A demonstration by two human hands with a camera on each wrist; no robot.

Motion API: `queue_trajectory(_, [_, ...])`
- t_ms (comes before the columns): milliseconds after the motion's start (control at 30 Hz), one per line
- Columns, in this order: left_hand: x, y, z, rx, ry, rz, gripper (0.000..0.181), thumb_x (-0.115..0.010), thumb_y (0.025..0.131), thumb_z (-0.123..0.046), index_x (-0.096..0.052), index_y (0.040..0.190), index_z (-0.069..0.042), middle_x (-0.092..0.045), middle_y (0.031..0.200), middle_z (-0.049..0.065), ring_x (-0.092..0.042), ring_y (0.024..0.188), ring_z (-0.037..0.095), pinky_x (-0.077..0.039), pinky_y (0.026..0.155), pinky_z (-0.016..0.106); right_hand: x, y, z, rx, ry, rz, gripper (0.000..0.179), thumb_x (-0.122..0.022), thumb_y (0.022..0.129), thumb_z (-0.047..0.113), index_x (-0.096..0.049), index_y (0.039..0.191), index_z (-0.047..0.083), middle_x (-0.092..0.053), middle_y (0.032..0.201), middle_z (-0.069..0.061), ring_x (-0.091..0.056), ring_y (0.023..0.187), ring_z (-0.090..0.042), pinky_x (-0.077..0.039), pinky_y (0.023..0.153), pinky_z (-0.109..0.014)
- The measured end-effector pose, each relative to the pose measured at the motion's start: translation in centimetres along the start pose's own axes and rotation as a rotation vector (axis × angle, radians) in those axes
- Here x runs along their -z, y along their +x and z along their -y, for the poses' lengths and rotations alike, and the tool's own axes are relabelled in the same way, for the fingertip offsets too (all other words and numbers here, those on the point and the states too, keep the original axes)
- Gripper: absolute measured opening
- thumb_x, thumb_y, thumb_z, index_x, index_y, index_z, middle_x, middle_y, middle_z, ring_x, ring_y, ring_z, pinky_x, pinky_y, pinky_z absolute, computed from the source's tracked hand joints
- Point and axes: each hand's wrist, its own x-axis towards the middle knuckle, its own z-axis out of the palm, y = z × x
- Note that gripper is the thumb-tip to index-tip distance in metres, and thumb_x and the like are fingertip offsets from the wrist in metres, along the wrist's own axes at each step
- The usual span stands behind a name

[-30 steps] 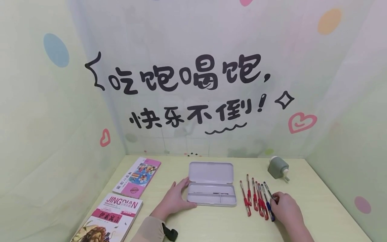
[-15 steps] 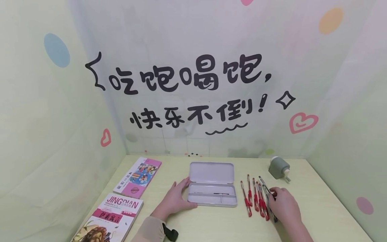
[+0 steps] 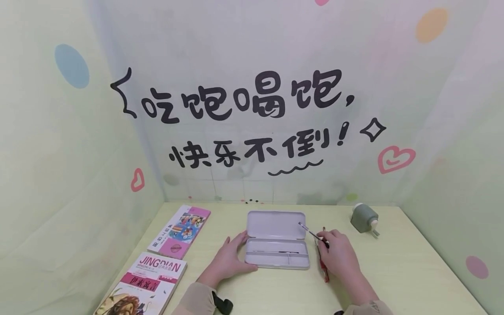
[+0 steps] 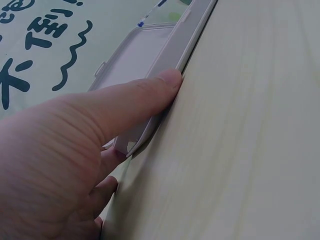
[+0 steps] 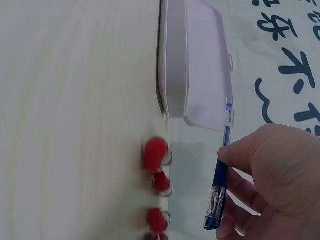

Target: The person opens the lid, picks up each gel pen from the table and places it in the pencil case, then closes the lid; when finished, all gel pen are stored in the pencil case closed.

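A pale lilac pencil case (image 3: 277, 261) lies with its lid up; a thin dark pen (image 3: 289, 252) lies in its long compartment. My left hand (image 3: 230, 259) holds the case's left end, thumb along the front wall and fingers round the side. Right of the case, my right hand (image 3: 340, 253) pinches a blue gel pen (image 5: 220, 185) between thumb and fingers. The pen is tilted, its clear end towards the open lid and raised above the table. Beneath that hand lie several red pens (image 5: 156, 154), mostly hidden by it in the head view.
Two books lie at the left, one pink and white (image 3: 179, 232), one with a lion cover (image 3: 141, 284). A grey object with a white knob (image 3: 364, 218) stands at the back right. A printed curtain wall (image 3: 252, 188) rises behind the table (image 3: 413, 262).
My right hand has picked up the blue pen from the right end of the pen row and carried it left towards the case. The left hand stays on the case.
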Motion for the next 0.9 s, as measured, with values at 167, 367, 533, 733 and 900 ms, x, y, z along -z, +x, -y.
queue_trajectory(167, [0.0,0.1,0.0,-0.009,0.005,0.004,0.125,-0.1,0.073,-0.049,-0.036,0.171,-0.006,-0.062,0.163,0.009,-0.045,0.162,0.041,-0.009,0.142,0.067,-1.5,1.0,2.2,0.057,-0.029,0.055,0.018,-0.078,0.098,0.013,-0.083,0.115,0.012,-0.075,0.11,-0.012,-0.068,0.097,-0.033,-0.061,0.082,-0.054])
queue_trajectory(367, [0.0,0.1,-0.2,-0.014,0.012,0.011,0.125,-0.101,0.073,-0.048,-0.036,0.171,-0.005,-0.062,0.163,0.011,-0.046,0.161,0.042,-0.009,0.141,0.068,-3.4,1.7,4.8,0.145,-0.023,0.094,0.015,-0.083,0.095,0.011,-0.084,0.11,0.014,-0.074,0.103,-0.007,-0.066,0.093,-0.026,-0.061,0.081,-0.046])
queue_trajectory(533, [0.1,0.1,-0.3,0.001,0.008,0.01,0.125,-0.101,0.073,-0.048,-0.035,0.172,-0.007,-0.06,0.164,0.01,-0.041,0.163,0.045,-0.009,0.141,0.069,-4.4,2.0,6.5,0.233,-0.026,0.114,0.012,-0.084,0.094,0.011,-0.084,0.105,0.015,-0.071,0.098,-0.003,-0.065,0.092,-0.023,-0.061,0.079,-0.044])
queue_trajectory(733, [0.0,0.1,-0.2,0.017,0.007,0.012,0.125,-0.1,0.073,-0.05,-0.035,0.172,-0.009,-0.059,0.165,0.01,-0.038,0.164,0.047,-0.01,0.141,0.07,-4.9,2.2,7.7,0.241,-0.004,0.194,0.011,-0.084,0.094,0.011,-0.085,0.104,0.015,-0.071,0.096,-0.001,-0.064,0.092,-0.021,-0.063,0.084,-0.045])
queue_trajectory(900, [0.0,0.0,-0.1,0.03,-0.004,0.01,0.126,-0.101,0.072,-0.05,-0.035,0.172,-0.009,-0.059,0.166,0.009,-0.035,0.165,0.049,-0.011,0.14,0.071,-5.3,2.1,8.0,0.234,0.009,0.26,0.011,-0.084,0.093,0.008,-0.087,0.102,0.013,-0.071,0.094,-0.001,-0.063,0.089,-0.019,-0.06,0.082,-0.043])
